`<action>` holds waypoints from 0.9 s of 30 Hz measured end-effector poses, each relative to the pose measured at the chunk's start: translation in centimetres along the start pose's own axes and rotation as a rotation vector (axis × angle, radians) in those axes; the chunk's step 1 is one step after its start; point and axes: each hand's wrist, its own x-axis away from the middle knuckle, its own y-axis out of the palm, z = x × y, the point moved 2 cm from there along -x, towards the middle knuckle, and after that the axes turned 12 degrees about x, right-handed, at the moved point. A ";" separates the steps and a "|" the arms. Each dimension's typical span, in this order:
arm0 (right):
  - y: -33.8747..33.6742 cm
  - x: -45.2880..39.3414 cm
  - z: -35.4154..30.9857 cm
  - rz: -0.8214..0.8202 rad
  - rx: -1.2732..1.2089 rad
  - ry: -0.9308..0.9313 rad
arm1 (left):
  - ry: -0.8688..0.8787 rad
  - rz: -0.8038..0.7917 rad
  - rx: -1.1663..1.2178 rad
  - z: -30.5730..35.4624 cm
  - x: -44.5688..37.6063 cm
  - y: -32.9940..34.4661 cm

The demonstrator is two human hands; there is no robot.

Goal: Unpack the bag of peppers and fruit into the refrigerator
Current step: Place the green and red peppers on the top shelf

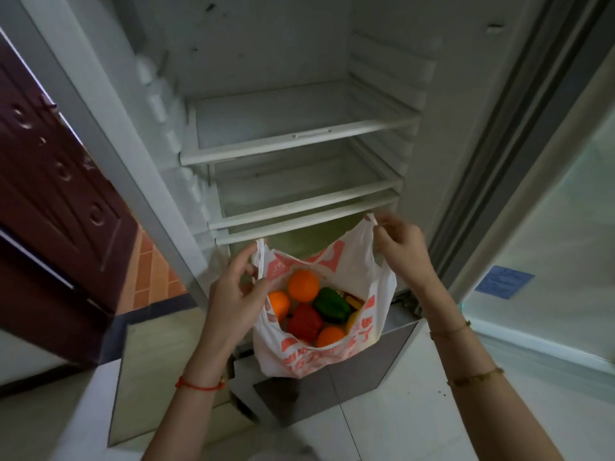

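The job has only just begun. All the food looks to be inside the bag, and none of it is in the fridge yet. The three shelves that show have no food on them. The fridge door stands open on the right side.

The bag is white plastic with pink writing. It hangs in the air in front of the fridge, just below the lowest shelf and above the floor. Its mouth points up and is pulled wide open. The bag hangs straight down, so its long way runs from top to bottom.

The left hand pinches the left handle of the bag. The right hand pinches the right handle. The two hands pull the handles apart, so you can look inside.

In the bag there are three oranges, a red pepper and a green pepper. A bit of something yellow peeks out under the green pepper, but I cannot tell what it is.

What is left, I think, is nearly everything: each pepper and each fruit must come out and go onto a shelf. One hand will have to let go of its handle to reach in.
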 end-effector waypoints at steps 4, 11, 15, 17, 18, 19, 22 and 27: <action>0.3 -0.2 0.4 0.048 0.195 -0.066 | -0.015 0.024 0.007 -0.2 0.7 0.8; 0.5 -0.3 0.7 0.167 0.603 -0.209 | -0.035 0.096 0.048 0.5 1.7 3.4; 0.8 0.2 0.1 0.247 0.485 -0.497 | -0.052 0.134 0.032 0.3 2.2 4.5; 2.3 0.4 0.5 -0.007 0.362 -0.563 | -0.056 0.140 0.030 0.6 2.6 5.1; 3.3 0.4 1.0 -0.144 0.367 -0.554 | -0.058 0.143 0.035 0.7 2.7 5.4; 4.5 0.3 1.7 -0.256 0.422 -0.538 | -0.055 0.145 0.034 0.8 2.8 5.6; 7.5 0.1 3.7 -0.540 0.593 -0.491 | -0.050 0.171 -0.003 0.7 2.8 5.8; 11.6 -0.6 8.1 -0.770 0.722 -0.344 | -0.064 0.179 0.036 0.5 3.1 5.9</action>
